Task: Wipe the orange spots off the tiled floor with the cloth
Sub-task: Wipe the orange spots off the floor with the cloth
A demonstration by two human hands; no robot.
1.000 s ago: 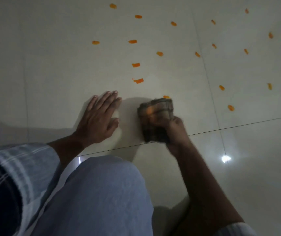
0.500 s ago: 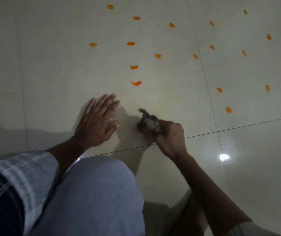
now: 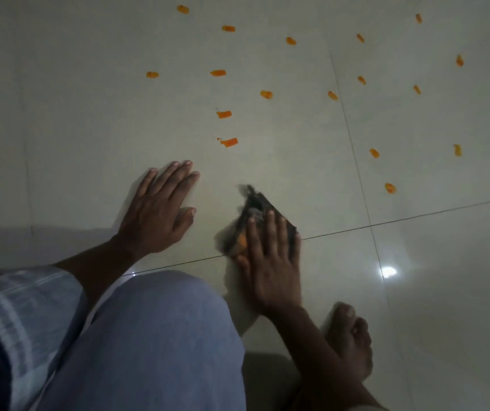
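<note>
Bare floor (image 3: pixel 267 161) ahead — left hand (image 3: pixel 157 212) beside.

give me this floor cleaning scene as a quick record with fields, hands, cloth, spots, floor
left hand: left hand flat on the floor, fingers straight, holding nothing
right hand: right hand pressing straight fingers on the cloth
cloth: dark checked cloth, bunched, orange smear on it, lying by a tile joint
spots: many orange spots unwiped; nearest orange spot ahead of the cloth
floor: glossy pale tiled floor
other: bare foot behind right hand

Cloth (image 3: pixel 260 213) right of left hand (image 3: pixel 156 213)
</note>
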